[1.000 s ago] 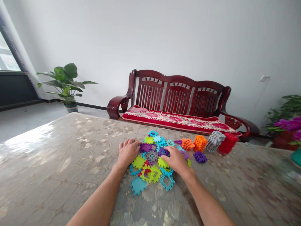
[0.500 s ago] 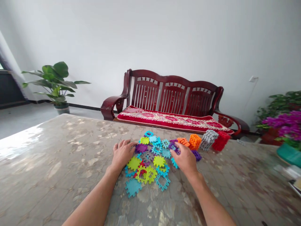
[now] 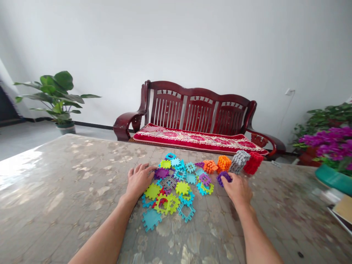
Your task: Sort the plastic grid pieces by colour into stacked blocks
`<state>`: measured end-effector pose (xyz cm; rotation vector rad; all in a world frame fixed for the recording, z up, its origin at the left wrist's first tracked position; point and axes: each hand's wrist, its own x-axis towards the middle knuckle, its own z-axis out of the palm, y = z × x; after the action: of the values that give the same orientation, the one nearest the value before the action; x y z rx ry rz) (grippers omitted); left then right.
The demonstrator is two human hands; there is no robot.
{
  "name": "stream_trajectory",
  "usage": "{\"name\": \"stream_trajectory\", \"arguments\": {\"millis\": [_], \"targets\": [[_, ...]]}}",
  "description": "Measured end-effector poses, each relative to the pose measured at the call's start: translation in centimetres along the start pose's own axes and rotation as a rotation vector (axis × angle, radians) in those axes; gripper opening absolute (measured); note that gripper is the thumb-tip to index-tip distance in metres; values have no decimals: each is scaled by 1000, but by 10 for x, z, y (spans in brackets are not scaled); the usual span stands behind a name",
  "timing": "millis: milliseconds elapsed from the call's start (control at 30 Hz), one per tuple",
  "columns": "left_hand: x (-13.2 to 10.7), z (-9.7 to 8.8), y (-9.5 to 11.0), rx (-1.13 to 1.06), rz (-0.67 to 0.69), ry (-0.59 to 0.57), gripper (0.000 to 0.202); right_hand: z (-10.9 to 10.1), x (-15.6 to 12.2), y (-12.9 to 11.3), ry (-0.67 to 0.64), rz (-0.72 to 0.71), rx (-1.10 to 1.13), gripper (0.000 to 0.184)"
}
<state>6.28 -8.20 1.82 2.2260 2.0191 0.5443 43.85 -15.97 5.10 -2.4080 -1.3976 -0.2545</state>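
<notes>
My left hand (image 3: 140,179) lies flat on the table, fingers spread, its fingertips beside a purple interlocking tile (image 3: 161,173) at the left edge of a loose pile. My right hand (image 3: 238,189) has thumb and fingers closed on purple interlocking tiles (image 3: 223,178), stacked right of the pile; how many it grips cannot be told. The pile mixes notched plastic tiles: lime green (image 3: 182,188), blue (image 3: 151,219), grey (image 3: 168,182) and some red bits. Another purple tile (image 3: 205,179) lies at the pile's right side, next to a lime frame tile (image 3: 208,188).
Behind my right hand stand orange (image 3: 224,163), grey (image 3: 239,161) and red (image 3: 253,163) tile stacks. A patterned cloth covers the table (image 3: 82,190). Farther back is a wooden bench (image 3: 189,110); a teal flower pot (image 3: 332,179) stands at right.
My right hand has moved right, from the pile to the purple stack, with its fingers now on purple tiles. My left hand stays by the pile. The view has shifted slightly.
</notes>
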Motion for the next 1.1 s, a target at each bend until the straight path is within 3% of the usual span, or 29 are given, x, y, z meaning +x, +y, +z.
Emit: {"name": "stream_trajectory", "arguments": {"millis": [167,367,500,633,767,900,1100], "targets": [[1,1,-1,-3,0,5,37,9,-1,1,18,-42,-45,44],[0,0,0,-2,0,5,37,16,-3,-2,-22,-22,-12,62],[-1,-1,2,-4,-6,6,38,21,-3,1,-49,-22,-39,56],[-1,-1,1,-4,-11,-4,37,20,-6,-2,85,-70,-43,55],[-3,-2,2,-17,-8,-21,38,18,-15,-19,275,-261,111,41],[0,-4,-2,-72,-33,-44,37,25,-27,-42,188,-537,298,37],[29,-5,-1,-157,-56,-130,41,35,-33,-49,127,-591,355,35]]}}
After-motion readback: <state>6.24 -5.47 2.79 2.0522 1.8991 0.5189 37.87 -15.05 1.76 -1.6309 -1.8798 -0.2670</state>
